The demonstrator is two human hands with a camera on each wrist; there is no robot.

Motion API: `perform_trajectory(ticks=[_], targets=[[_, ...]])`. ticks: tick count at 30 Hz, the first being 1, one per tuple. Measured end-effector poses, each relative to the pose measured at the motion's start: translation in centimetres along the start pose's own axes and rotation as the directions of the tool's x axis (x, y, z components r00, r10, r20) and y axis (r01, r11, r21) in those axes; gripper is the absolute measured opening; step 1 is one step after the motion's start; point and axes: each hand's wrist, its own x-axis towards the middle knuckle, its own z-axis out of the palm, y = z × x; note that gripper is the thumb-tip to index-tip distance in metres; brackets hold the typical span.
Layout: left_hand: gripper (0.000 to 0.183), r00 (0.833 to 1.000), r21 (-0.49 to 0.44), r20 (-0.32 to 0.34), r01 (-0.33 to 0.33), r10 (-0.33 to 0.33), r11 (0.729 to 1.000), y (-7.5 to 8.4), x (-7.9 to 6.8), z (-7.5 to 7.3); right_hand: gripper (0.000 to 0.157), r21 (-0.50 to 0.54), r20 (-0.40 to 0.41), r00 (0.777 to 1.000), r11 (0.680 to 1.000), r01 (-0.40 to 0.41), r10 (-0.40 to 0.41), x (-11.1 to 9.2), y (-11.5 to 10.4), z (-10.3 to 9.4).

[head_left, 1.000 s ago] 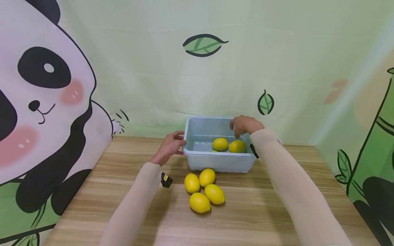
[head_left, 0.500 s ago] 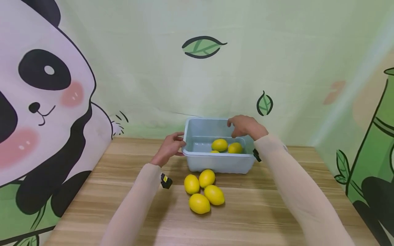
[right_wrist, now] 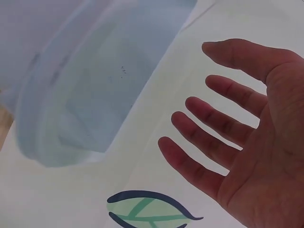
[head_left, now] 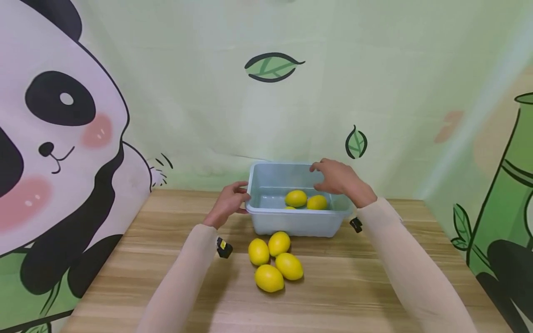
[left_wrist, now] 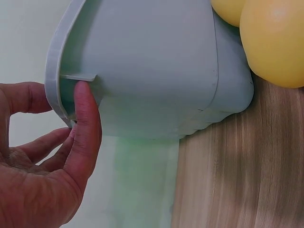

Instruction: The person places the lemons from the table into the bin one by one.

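A pale blue plastic bin (head_left: 295, 224) stands on the wooden table against the backdrop. My left hand (head_left: 229, 200) pinches its left rim, one finger hooked under the lip as the left wrist view shows the hand (left_wrist: 42, 190). Inside the bin lie two lemons (head_left: 296, 198), with a third (head_left: 290, 208) mostly hidden by the front wall. Over the right side of the bin, my right hand (head_left: 339, 178) hovers with nothing in it. In the right wrist view its fingers (right_wrist: 213, 142) are spread and slightly bent, apart from the bin.
Several lemons (head_left: 269, 278) are grouped on the wooden table (head_left: 345, 286) just in front of the bin. Behind everything hangs a pale green cloth backdrop (head_left: 200, 106) with printed leaves and a panda.
My right hand has opened and drawn back a little to the right, up from a lemon in the bin. The left hand stays on the rim. The head view tilts up slightly.
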Motion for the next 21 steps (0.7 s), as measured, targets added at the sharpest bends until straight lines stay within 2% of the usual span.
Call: perform_trajectory(ticks=[8, 14, 21], targets=[[0.057, 1.0, 0.0, -0.001, -0.001, 0.001, 1.0, 0.2, -0.2, 0.1, 0.049, 0.058, -0.127, 0.992, 0.998, 0.014, -0.006, -2.1, 1.0, 1.1], [0.056, 1.0, 0.003, -0.006, -0.003, 0.003, 1.0, 0.0, -0.1, 0.2, 0.051, 0.11, -0.195, 0.981, 0.994, 0.004, 0.018, -3.3, 2.2, 2.1], [0.055, 1.0, 0.003, -0.009, -0.006, 0.006, 1.0, 0.0, -0.1, 0.2, 0.051, 0.223, -0.302, 0.949, 0.975, -0.02, 0.088, -4.3, 3.9, 3.1]])
